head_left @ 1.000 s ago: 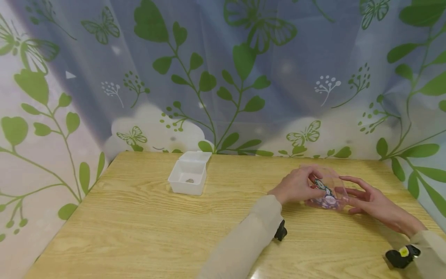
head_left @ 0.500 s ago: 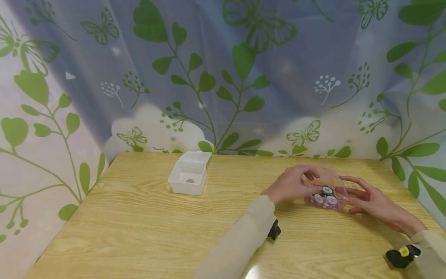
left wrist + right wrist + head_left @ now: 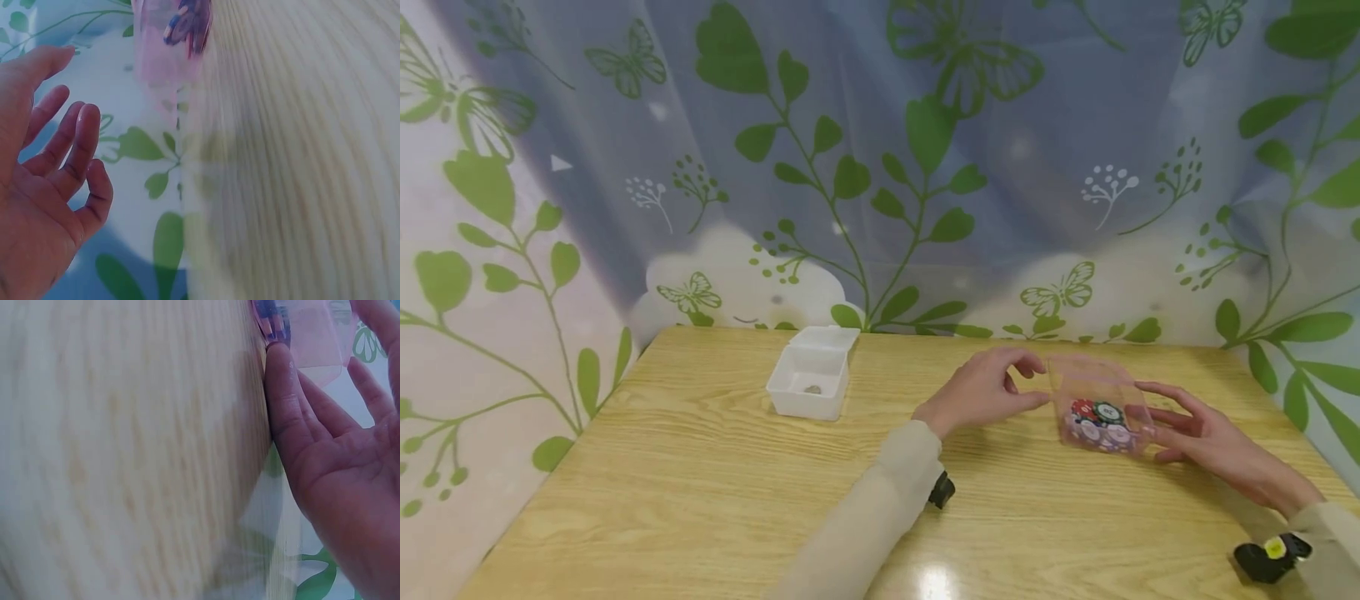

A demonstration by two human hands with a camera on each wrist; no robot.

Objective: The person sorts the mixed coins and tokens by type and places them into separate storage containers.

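A clear plastic box (image 3: 1101,408) with several coloured chips (image 3: 1097,417) in it stands on the wooden table (image 3: 700,500) at the right. My right hand (image 3: 1161,421) lies against the box's right side with straight fingers (image 3: 284,394); the box (image 3: 306,331) shows at the top of the right wrist view. My left hand (image 3: 1037,383) hovers just left of the box, apart from it, with loosely curled fingers. In the left wrist view the left hand's fingers (image 3: 78,150) hold nothing, and the box (image 3: 178,31) is blurred above them.
A small white box (image 3: 808,383) with its lid open stands at the back left of the table, with one small object (image 3: 812,388) inside. A leaf-and-butterfly curtain (image 3: 880,167) closes off the back and sides. Black wrist cameras (image 3: 942,490) (image 3: 1270,557) sit under both sleeves.
My left hand has drawn back to the left, away from the clear box it was touching. My right hand has stayed against the box, which shows its chips more plainly.
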